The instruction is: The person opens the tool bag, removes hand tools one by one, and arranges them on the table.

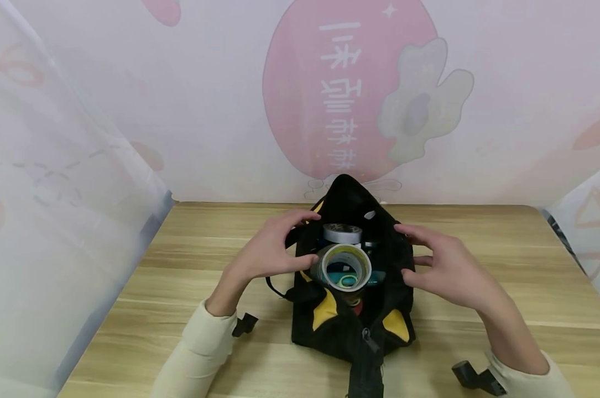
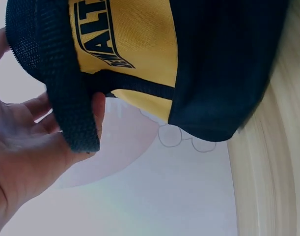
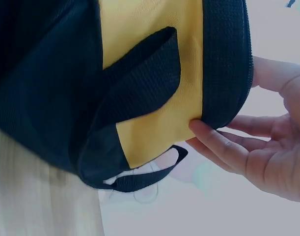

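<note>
Black-and-yellow fabric bag [image 1: 348,330], unzipped, stands on wood-grain desk [image 1: 190,265], 5 o'clock from head-view centre. Left hand [image 1: 277,249], bag's 9 o'clock: fingers spread, holding rim. Right hand [image 1: 451,268], 3 o'clock: fingers pinching rim. Inside: grey tape roll [image 1: 324,272]; silver-white tape roll [image 1: 342,235] at its 12 o'clock.

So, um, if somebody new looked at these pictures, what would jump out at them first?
Most likely the black and yellow bag standing open on the wood-grain table, with the left hand and right hand at its sides. Inside its opening, a large roll of tape faces the head camera. Behind, a big pink circle with white characters fills the backdrop's upper middle.
</note>
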### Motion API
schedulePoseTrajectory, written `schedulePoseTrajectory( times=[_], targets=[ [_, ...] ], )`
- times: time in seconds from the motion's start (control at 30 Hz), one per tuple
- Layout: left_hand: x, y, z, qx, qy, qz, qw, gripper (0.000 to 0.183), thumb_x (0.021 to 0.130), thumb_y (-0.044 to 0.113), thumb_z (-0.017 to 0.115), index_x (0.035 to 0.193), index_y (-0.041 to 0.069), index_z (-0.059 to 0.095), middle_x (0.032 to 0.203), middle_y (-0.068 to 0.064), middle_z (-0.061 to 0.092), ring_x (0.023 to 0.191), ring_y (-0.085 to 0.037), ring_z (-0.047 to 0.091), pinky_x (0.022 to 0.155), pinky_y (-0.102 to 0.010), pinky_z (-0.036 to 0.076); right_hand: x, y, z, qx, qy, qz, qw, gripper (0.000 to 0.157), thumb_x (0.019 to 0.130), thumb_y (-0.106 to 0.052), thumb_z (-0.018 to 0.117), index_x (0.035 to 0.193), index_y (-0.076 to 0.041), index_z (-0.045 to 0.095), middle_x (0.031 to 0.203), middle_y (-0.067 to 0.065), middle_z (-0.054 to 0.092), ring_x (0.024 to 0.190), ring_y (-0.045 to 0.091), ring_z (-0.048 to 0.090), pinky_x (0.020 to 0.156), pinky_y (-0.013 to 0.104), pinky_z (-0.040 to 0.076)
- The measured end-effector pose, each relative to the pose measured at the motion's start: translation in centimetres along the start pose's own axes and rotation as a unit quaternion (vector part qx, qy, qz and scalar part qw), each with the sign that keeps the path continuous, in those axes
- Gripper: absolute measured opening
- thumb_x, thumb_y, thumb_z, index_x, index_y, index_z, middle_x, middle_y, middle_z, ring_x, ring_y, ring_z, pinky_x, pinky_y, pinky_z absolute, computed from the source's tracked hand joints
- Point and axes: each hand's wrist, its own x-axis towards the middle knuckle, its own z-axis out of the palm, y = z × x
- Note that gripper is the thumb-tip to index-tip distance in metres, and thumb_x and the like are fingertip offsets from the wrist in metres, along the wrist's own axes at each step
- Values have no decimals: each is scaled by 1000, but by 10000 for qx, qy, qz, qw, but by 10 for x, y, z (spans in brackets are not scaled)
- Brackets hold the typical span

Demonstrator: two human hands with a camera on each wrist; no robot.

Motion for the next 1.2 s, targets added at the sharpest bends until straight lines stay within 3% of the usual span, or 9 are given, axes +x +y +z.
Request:
schedulePoseTrajectory(
  times=[0.47,0.6,0.77,1.03,1.2],
  targets=[
    [-10,-7,-8,49,-4,-50,10000,78,79,33,87,150,12,60,151,-3,65,133,-30,62,115,-55,51,-16,22,-16,57,86,-265,9996,78,87,5,81,157,-2,50,162,20,51,144,41,53,99,37,63],
    [-8,-8,-4,149,77,197,9997,70,82,32,83,146,13,64,146,-2,69,127,-26,65,108,-53,56,-16,21,-14,88,96,-239,9996,78,87,3,82,158,-1,49,163,21,50,144,43,53,99,38,63],
    [-5,-7,3,363,-88,530,9979,61,88,33,76,145,13,65,140,-5,72,120,-22,69,100,-49,60,-12,16,-10,136,116,-218,9996,78,88,2,82,159,0,48,163,23,49,143,45,56,99,40,62],
    [-5,-9,4,227,-7,53,9997,63,85,33,81,142,13,66,139,-1,72,117,-22,65,90,-42,61,-10,19,-11,271,113,-218,9993,79,86,7,79,158,2,48,163,24,49,141,44,57,97,36,64],
    [-7,-12,-3,270,61,21,9996,68,80,35,86,142,14,67,140,0,71,118,-22,65,90,-42,60,-10,27,-19,204,71,-350,9992,78,84,9,79,156,4,49,162,24,50,144,40,53,98,30,63]
  ],
)
